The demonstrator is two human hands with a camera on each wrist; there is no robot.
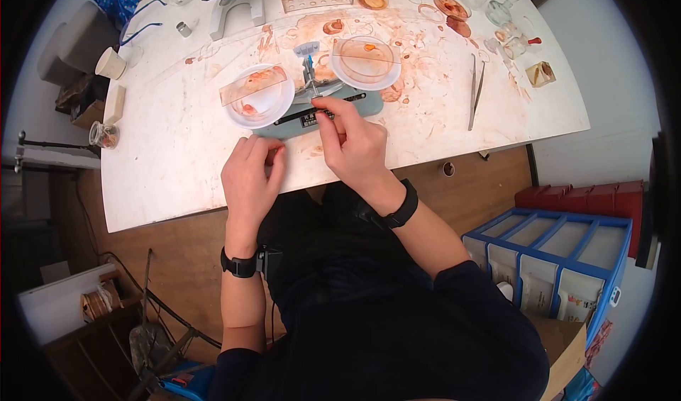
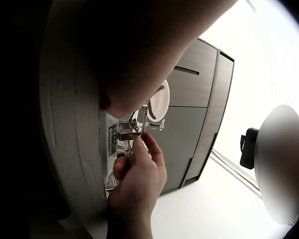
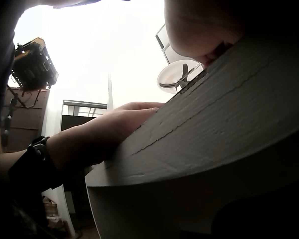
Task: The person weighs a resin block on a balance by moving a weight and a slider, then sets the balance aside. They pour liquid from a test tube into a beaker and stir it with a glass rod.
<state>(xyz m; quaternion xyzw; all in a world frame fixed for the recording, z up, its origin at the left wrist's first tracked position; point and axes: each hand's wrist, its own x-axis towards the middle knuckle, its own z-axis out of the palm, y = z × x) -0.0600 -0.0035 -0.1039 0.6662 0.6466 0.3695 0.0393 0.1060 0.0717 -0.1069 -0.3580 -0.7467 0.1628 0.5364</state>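
A teal balance scale [image 1: 369, 104] with two white pans stands near the table's front edge. Thin see-through sheets lie across its left pan [image 1: 264, 117] and right pan [image 1: 386, 80], with orange-red patches showing on them. My right hand [image 1: 358, 146] is at the middle of the balance, its thumb and index finger pinching a small part at the front of the beam; in the left wrist view, the right hand's fingertips [image 2: 141, 142] meet the metalwork there. My left hand [image 1: 248, 170] rests on the table edge below the left pan, fingers loosely curled around nothing.
Tweezers [image 1: 474, 92] lie to the right on the stained white table [image 1: 170, 160]. A test tube rack [image 1: 317, 2], a flask [image 1: 372, 0] and a microscope [image 1: 237, 7] stand at the back. Glassware and a small jar [image 1: 104, 136] line the sides. A blue-framed rack [image 1: 560, 238] is on the floor.
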